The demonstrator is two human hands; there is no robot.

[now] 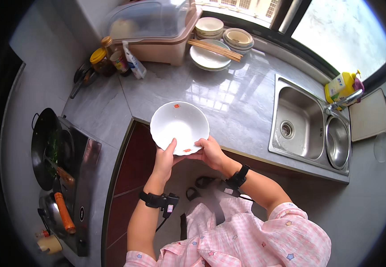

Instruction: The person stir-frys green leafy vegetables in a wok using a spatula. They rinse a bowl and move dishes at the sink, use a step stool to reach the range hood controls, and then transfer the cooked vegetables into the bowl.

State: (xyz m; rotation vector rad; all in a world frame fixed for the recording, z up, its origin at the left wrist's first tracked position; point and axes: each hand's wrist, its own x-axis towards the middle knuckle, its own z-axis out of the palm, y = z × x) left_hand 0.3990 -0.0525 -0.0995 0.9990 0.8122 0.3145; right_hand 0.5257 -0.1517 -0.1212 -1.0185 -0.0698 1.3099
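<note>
Both hands hold a white bowl [179, 125] with a scalloped rim and small red-orange motifs, over the counter's front edge. My left hand [165, 162] grips its near left side, the thumb lying over the rim. On the near right side, my right hand [212, 153] has its thumb over the rim and its fingers partly hidden beneath. The bowl's inside shows no food. Each wrist wears a black strap with a small device and a cable.
At the right is a steel double sink [299, 123] with a faucet [344, 100] and a yellow pump bottle [339, 86]. Wooden chopsticks [215, 49] lie across a white dish [209, 60] near stacked bowls [209, 26]. A wok [42, 150] with greens sits on the stove [82, 187] at left.
</note>
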